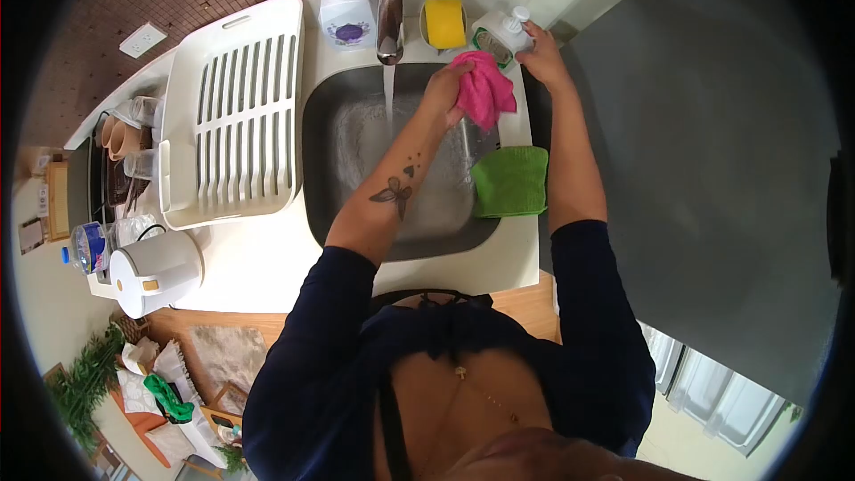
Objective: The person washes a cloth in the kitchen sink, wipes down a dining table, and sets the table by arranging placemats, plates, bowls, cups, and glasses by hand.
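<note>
Closest in, the navy sleeves [312, 321] frame the white countertop [240, 267], and here's a folded green cloth [510, 181] draped over the right rim of the grey rectangular sink [322, 174]; one nudge from the right forearm, passing just beside it, could send it slipping into the wet basin. Beyond it, the left hand [445, 93] has the bunched bright-pink cloth [485, 93] firmly in its grasp, up over the basin's back right part, a loose corner hanging down. A slack hold there could let that corner drag or the whole cloth drop. Now the right hand [545, 61], stretched to the back corner: its fingers are at the clear pump bottle with a white top and green label [503, 38], but whether they close round it I can't tell. A sideways knock at that high pump, I'd judge, could topple the bottle, and wet fingers would make it likelier. Just left of it sits a yellow sponge [444, 22], within bumping range. And at the back, the brown metallic faucet [389, 22] is pouring a thin stream of water [389, 93] into the sink; a sleeve or cloth straying under it could splash the counter.
</note>
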The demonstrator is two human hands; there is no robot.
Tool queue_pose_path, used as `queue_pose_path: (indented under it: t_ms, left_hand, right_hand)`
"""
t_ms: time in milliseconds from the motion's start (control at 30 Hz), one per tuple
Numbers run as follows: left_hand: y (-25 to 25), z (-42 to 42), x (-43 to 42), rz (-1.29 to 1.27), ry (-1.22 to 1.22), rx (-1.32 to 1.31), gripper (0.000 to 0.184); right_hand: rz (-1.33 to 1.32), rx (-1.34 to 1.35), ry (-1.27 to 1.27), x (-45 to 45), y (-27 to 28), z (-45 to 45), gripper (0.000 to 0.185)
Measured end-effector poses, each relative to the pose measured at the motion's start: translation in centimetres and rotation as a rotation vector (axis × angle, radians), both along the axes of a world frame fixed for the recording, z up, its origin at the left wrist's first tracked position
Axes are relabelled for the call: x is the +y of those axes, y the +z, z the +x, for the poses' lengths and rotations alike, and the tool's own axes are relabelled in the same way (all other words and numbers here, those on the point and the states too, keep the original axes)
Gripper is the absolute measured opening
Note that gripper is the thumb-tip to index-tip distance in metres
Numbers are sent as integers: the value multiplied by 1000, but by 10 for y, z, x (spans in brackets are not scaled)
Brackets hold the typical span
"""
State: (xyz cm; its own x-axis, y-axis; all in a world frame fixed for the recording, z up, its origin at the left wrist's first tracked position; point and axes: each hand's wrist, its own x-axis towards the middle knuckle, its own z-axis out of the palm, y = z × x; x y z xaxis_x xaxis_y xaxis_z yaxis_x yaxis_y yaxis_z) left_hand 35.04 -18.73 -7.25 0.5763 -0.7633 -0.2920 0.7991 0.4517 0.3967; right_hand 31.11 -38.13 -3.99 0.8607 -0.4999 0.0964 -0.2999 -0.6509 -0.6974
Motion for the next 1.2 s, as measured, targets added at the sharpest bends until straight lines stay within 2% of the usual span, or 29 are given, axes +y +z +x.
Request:
queue_pose_path:
  t_ms: [33, 67, 133, 167, 233, 300, 367, 400, 467, 533, 600, 633, 700, 833, 900, 1000, 1067, 1200]
  left_hand:
    - [0, 2, -8, -1, -1, -3, 19]
    - [4, 7, -17, -4, 46, -3, 20]
    - [-1, 19, -33, 31, 117, -24, 25]
    - [-2, 22, -38, 31, 116, -27, 25]
    - [3, 27, -43, 45, 97, -24, 24]
    - [8, 31, -48, 47, 95, -18, 23]
    - [10, 30, -50, 51, 95, 7, 23]
    - [12, 31, -51, 48, 77, 40, 23]
    - [16, 36, -52, 43, 64, 66, 23]
    - [15, 39, -54, 29, 34, 101, 23]
    - [13, 41, -54, 62, 21, 104, 23]
    - [13, 42, -54, 88, 10, 103, 23]
    - [12, 42, -55, 69, 26, 123, 23]
    - [5, 45, -56, 57, 40, 155, 21]
    - [-1, 40, -55, 63, 56, 145, 20]
    - [-1, 42, -54, 44, 69, 106, 19]
    - [0, 47, -55, 28, 75, 91, 18]
    - [-13, 42, -51, 10, 94, 120, 19]
  right_hand:
    - [226, -98, 28, -4, 1, -1, 61]
    - [224, -104, 27, -9, 3, 2, 61]
    - [807, -345, -87, -6, 14, 11, 56]
    - [807, -350, -86, 0, 14, 18, 56]
    - [575, -126, -187, 5, 5, 37, 56]
    - [517, -228, -126, 4, -7, 47, 59]
    - [522, -235, -36, 6, -12, 44, 52]
    - [428, -180, -57, 3, -16, 45, 52]
    - [400, -212, -41, 1, -28, 48, 52]
    - [376, -237, -31, 3, -25, 48, 53]
    - [229, -233, -54, 7, -19, 44, 56]
    - [229, -233, -59, 7, -12, 41, 56]
    - [404, -185, 17, 3, 4, 41, 56]
    - [471, -217, -28, 0, -8, 48, 59]
    - [316, -257, 15, -3, -32, 51, 60]
    - [167, -176, 18, -13, -29, 55, 59]
    - [199, -233, 42, -12, -17, 54, 59]
    - [204, -238, -4, -8, -38, 52, 60]
